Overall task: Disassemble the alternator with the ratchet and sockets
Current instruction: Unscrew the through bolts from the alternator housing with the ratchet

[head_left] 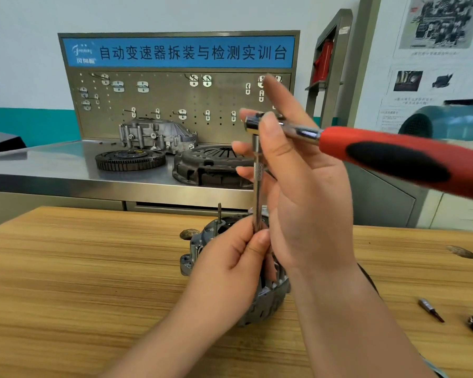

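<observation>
While alternator [196,251] sits on wood table [66,271], left grip [230,264] pinches extension [257,173], right grip [303,192] holds ratchet [388,156]; bench [52,166] behind.

Behind the wooden surface [93,268] stands a steel bench [38,170] carrying a flywheel [130,159], a clutch pressure plate [202,165] and a cast metal housing [156,135]. A pegboard [175,105] with hooks rises at its back under a blue sign [178,51]. Right of it are a red fire extinguisher [324,61] and wall posters [443,23].

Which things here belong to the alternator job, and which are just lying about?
In use: alternator, ratchet, extension bar, left hand pinching the bar, right hand holding the ratchet.
Lying about: loose bit, flywheel, clutch cover, metal housing on the steel bench.
</observation>
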{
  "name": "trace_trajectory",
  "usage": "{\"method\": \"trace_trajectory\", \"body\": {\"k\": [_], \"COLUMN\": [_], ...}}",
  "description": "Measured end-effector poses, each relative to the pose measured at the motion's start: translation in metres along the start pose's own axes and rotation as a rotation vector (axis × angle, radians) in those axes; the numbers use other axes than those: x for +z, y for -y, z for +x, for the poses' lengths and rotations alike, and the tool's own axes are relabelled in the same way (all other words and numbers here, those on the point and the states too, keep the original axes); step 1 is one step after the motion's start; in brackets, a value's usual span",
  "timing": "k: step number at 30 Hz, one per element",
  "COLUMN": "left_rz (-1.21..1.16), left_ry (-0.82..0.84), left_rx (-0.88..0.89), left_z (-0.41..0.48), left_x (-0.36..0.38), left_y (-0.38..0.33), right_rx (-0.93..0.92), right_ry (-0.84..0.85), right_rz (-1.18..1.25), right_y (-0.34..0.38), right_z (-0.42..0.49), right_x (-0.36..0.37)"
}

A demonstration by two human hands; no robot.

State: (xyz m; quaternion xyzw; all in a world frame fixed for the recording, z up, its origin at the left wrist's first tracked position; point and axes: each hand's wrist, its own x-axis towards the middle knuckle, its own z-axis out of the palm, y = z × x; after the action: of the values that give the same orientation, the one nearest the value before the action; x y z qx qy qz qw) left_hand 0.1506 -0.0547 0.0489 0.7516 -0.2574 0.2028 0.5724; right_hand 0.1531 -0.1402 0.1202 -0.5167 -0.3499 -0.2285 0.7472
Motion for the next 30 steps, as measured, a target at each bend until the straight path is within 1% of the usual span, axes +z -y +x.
{"method": "trace_trajectory", "body": {"k": [4,7,10,12,14,16,19,22,24,26,28,30], "left_rz": [-0.083,-0.078,-0.056,-0.073,-0.076,-0.089,-0.150,-0.137,-0.075,-0.039,-0.034,-0.044], "left_ry": [0.044,0.067,0.037,0.008,0.002,0.019,0.068,0.099,0.087,0.028,0.017,0.038], "left_rx": [0.006,0.024,0.011,-0.011,-0.031,-0.035,-0.031,0.000,0.011,-0.011,-0.032,-0.034], "left_z": [-0.0005,-0.0009,0.0004,0.0010,0.0013,0.0013,0.0004,-0.0014,-0.0014,-0.0005,0.0002,0.0010], "left_x": [-0.0042,-0.0061,-0.0041,-0.0017,-0.0004,-0.0021,-0.0058,-0.0071,-0.0059,-0.0041,-0.0028,-0.0024], "left_y": [0.0042,0.0040,0.0031,0.0017,0.0008,0.0012,0.0017,0.0016,0.0023,0.0038,0.0026,0.0027], "right_rx": [0.119,0.184,0.123,0.034,-0.004,0.039,0.164,0.232,0.188,0.111,0.051,0.051], "right_ry": [-0.034,-0.045,-0.038,0.009,0.055,0.059,0.017,-0.019,-0.027,-0.024,0.031,0.088], "right_rz": [0.124,0.156,0.086,0.016,-0.019,0.047,0.170,0.176,0.128,0.065,0.023,0.030], "right_y": [0.0008,0.0012,0.0019,0.0030,0.0030,0.0019,0.0014,0.0025,0.0010,0.0005,0.0025,0.0034], "right_z": [-0.0005,-0.0004,-0.0014,-0.0015,-0.0010,-0.0005,0.0003,0.0007,0.0003,0.0004,0.0012,0.0021], "right_x": [-0.0025,-0.0035,-0.0006,0.0003,0.0009,0.0008,-0.0022,-0.0041,-0.0027,-0.0014,-0.0007,-0.0008]}}
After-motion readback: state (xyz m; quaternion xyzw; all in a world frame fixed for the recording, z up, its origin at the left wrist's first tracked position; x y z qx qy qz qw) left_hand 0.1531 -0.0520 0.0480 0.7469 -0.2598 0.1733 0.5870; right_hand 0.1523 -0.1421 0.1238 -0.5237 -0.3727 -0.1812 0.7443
